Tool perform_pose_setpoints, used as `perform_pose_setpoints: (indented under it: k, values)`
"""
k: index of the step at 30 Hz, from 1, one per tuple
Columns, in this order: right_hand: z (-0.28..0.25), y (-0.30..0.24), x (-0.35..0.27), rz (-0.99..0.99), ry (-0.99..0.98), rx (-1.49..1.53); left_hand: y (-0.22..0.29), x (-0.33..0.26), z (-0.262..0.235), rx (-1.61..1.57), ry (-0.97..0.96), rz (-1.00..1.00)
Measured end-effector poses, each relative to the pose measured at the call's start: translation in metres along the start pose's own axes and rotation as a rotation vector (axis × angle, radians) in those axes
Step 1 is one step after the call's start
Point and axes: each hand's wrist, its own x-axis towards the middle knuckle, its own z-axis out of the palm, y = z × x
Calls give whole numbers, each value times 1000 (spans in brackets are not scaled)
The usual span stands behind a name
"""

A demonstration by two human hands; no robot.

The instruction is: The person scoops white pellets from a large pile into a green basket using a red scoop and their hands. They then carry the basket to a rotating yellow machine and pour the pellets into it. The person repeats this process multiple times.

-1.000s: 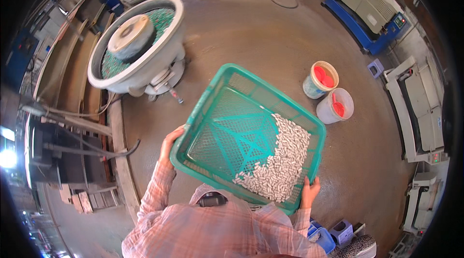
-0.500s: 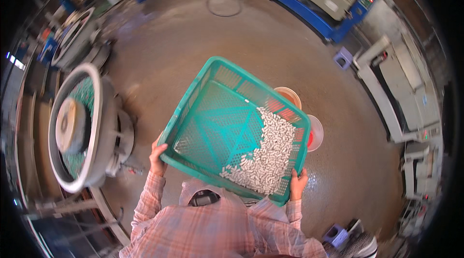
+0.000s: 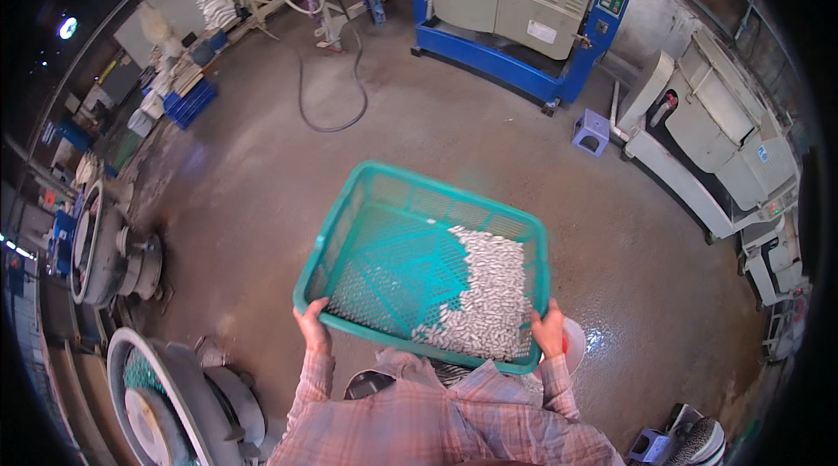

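A green plastic basket (image 3: 384, 243) with perforated walls and bottom is held in front of me at both ends. My left hand (image 3: 312, 326) is closed on its near left corner, the thumb over the rim. On the right end, my right hand (image 3: 548, 331) grips the rim near the close corner. Many small whitish cylindrical pieces (image 3: 489, 291) lie heaped in the basket's right part. The left part of its mesh bottom shows bare, apart from a stray piece near the far wall.
A round tub machine (image 3: 148, 405) with green contents stands at lower left, another tub (image 3: 87, 243) beyond it. A blue-framed machine (image 3: 497, 56) is at the back. Beside it sits a purple stool (image 3: 592, 133). A hose (image 3: 332, 127) lies on the floor. A white bucket (image 3: 573, 346) shows behind my right hand.
The view has swung, with the tub machines now lower and more of the back wall showing. The basket sits lower and more level in view, still in both hands. The buckets are now mostly hidden.
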Motion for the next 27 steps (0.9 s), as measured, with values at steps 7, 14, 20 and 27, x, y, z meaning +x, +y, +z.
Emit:
perform_pose_setpoints:
  k: [7,14,20,27]
  values:
    - [34,-5,92,-37,-37,-114,-20,50,37,40,51,-66]
    - [114,-56,294,111,157,171,22,297,240,55,-93,44]
    - [142,-121,466,242,140,583,41,432,365,-82,-47,45]
    - [170,-223,730,-45,-53,451,65,575,397,-240,68,315]
